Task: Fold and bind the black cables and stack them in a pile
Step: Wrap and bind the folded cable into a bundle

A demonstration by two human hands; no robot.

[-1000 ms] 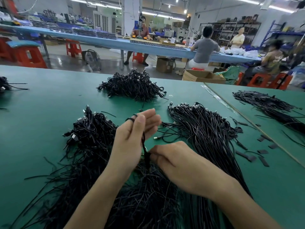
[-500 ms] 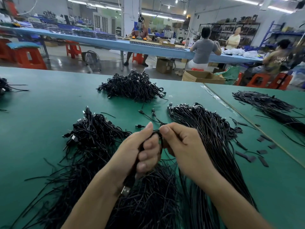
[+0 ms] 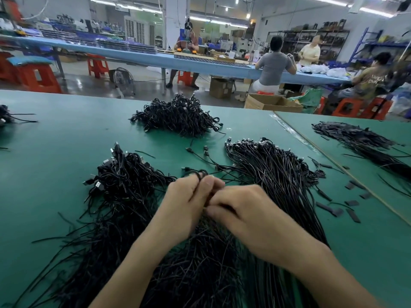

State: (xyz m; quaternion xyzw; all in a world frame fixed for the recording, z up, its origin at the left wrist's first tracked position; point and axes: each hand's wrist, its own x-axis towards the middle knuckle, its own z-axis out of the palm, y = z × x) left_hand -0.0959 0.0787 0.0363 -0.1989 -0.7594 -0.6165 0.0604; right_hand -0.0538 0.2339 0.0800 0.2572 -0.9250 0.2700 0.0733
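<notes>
Far left edge: we note a small cable clump [image 3: 5, 116], partly cut off by the frame, lying on the green table [image 3: 55, 147].

Left of centre: we log a loose heap of black cables [image 3: 120, 183], its plug ends pointing to the far side.

Far centre: we record a rounded pile of bound cables [image 3: 178, 116], well apart from the hands.

Near centre: we find a mat of thin black strands [image 3: 195, 263] lying under both forearms.

Centre: we see the left hand [image 3: 189, 205] with its fingers curled round a folded cable [image 3: 201, 173]. The bend of the cable shows just above the knuckles.

Just right of it: we see the right hand [image 3: 249, 214], touching the left. Its fingers are bent inward and seem to pinch the same folded cable. The contact itself is hidden, so we mark this as probable.

Right of centre: we list a sheaf of long straight cables [image 3: 278, 174], plugs at the far end.

Near right: we count scattered short black ties [image 3: 333, 211] on the table.

Far right: we enter a heap of black strips [image 3: 360, 141] on the adjoining table [image 3: 333, 127].
</notes>
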